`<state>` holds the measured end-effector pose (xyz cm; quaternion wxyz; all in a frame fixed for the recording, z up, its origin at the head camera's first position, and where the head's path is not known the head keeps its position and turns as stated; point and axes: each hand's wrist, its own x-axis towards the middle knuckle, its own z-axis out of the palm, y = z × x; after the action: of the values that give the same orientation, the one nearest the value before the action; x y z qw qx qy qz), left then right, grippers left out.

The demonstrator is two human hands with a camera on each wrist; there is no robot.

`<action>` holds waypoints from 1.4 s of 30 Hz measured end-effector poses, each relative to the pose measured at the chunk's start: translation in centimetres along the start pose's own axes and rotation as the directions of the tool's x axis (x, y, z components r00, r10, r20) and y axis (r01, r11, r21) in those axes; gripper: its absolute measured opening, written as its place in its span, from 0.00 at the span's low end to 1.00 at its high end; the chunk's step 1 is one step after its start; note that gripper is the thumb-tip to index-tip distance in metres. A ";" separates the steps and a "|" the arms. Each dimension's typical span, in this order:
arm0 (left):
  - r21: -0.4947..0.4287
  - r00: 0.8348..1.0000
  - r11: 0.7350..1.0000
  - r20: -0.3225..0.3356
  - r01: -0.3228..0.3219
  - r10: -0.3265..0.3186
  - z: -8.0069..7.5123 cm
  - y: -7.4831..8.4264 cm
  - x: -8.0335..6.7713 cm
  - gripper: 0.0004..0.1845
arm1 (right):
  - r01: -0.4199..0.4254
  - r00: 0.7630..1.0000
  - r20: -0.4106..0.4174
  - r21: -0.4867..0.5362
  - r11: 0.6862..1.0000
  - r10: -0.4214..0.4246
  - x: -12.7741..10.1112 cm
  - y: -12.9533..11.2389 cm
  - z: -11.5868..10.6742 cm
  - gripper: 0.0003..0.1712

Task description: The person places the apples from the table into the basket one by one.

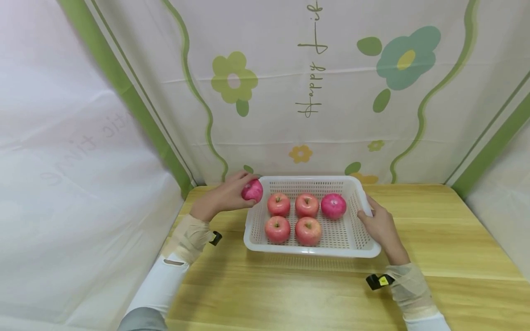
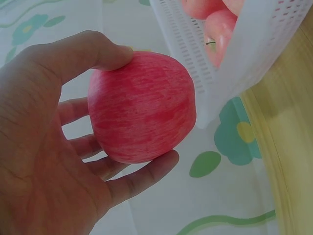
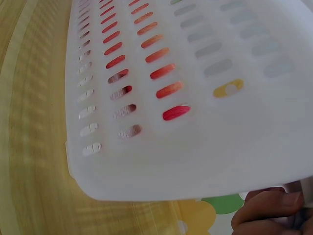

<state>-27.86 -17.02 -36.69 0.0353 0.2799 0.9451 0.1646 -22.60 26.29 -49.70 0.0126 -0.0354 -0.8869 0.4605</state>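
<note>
A white slotted plastic basket (image 1: pixel 364 200) (image 2: pixel 244 63) (image 3: pixel 195 156) stands on the wooden table (image 1: pixel 323 294) with several red apples (image 1: pixel 307 205) inside. My left hand (image 1: pixel 223 197) (image 2: pixel 54 147) holds one more red apple (image 1: pixel 252 190) (image 2: pixel 142 113) just outside the basket's far left corner, thumb over its top and fingers under it. On the other side, my right hand (image 1: pixel 378 225) grips the basket's right rim. In the right wrist view only a fingertip (image 3: pixel 266 213) shows under the rim.
A floral cloth backdrop (image 1: pixel 314 92) closes off the back, with white cloth walls at both sides. Bare table lies in front of the basket and to its right. Both forearms wear pale sleeves.
</note>
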 end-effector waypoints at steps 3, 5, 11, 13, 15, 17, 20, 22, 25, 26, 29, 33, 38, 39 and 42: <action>0.016 1.000 1.000 0.006 -0.016 0.016 0.1 0.2 0.4 0.42 | -0.001 1.000 0.000 -0.005 1.000 0.001 0.0 0.0 0.0 0.42; 0.014 1.000 1.000 0.014 -0.023 0.023 0.1 0.5 0.5 0.42 | 0.000 1.000 0.003 -0.007 1.000 0.000 0.0 0.0 -0.1 0.42; 0.022 0.998 0.998 0.035 -0.057 0.056 0.3 1.2 1.3 0.41 | -0.003 1.000 0.007 -0.001 1.000 0.003 0.0 0.0 -0.1 0.42; 0.019 0.997 0.998 0.044 -0.066 0.065 0.5 1.3 1.6 0.40 | -0.003 1.000 0.005 0.000 1.000 0.003 0.0 0.0 0.0 0.42; 0.017 0.996 0.997 0.055 -0.075 0.074 0.6 1.5 1.9 0.41 | -0.001 1.000 0.007 0.004 1.000 0.001 0.0 0.0 -0.1 0.42; 0.019 0.996 0.997 0.064 -0.071 0.070 0.8 1.8 2.1 0.40 | -0.001 1.000 0.009 0.006 1.000 0.001 0.0 0.0 -0.2 0.42; 0.013 0.995 0.998 0.079 -0.060 0.059 0.8 2.4 2.3 0.40 | -0.002 1.000 0.012 0.005 1.000 0.002 0.0 0.1 -0.2 0.42; 0.015 0.995 0.998 0.086 -0.060 0.059 0.9 2.8 2.5 0.39 | -0.002 1.000 0.012 0.007 1.000 0.002 0.0 0.1 -0.2 0.42; 0.025 0.993 0.997 0.091 -0.075 0.073 0.9 3.3 2.7 0.39 | 0.000 1.000 0.008 0.010 1.000 0.000 0.0 0.1 -0.1 0.42; 0.031 0.993 0.996 0.093 -0.079 0.076 0.9 3.5 2.8 0.39 | 0.001 1.000 0.007 0.010 1.000 -0.002 0.0 0.2 -0.1 0.42; 0.047 0.992 0.996 0.103 -0.080 0.075 1.0 3.9 3.0 0.39 | 0.000 1.000 0.004 0.009 1.000 0.000 0.0 0.1 0.0 0.42; 0.050 0.991 0.996 0.113 -0.079 0.073 1.3 4.3 3.4 0.39 | 0.001 1.000 0.006 0.015 1.000 -0.001 0.0 0.0 0.1 0.42; 0.030 0.989 0.994 0.110 -0.102 0.098 1.6 4.9 3.8 0.39 | 0.002 1.000 0.009 0.021 1.000 -0.002 -0.1 0.0 0.0 0.42; 0.023 0.988 0.994 0.113 -0.106 0.103 1.6 5.1 3.8 0.39 | 0.002 1.000 0.008 0.020 1.000 -0.002 -0.1 0.0 0.0 0.42; 0.013 0.986 0.994 0.128 -0.109 0.106 1.7 5.5 4.1 0.39 | 0.004 1.000 0.011 0.017 1.000 -0.005 -0.2 -0.1 -0.1 0.42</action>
<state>-28.15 -9.94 -36.35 0.0837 0.3406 0.9261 0.1388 -22.45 26.30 -49.62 0.0091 -0.0308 -0.8830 0.4682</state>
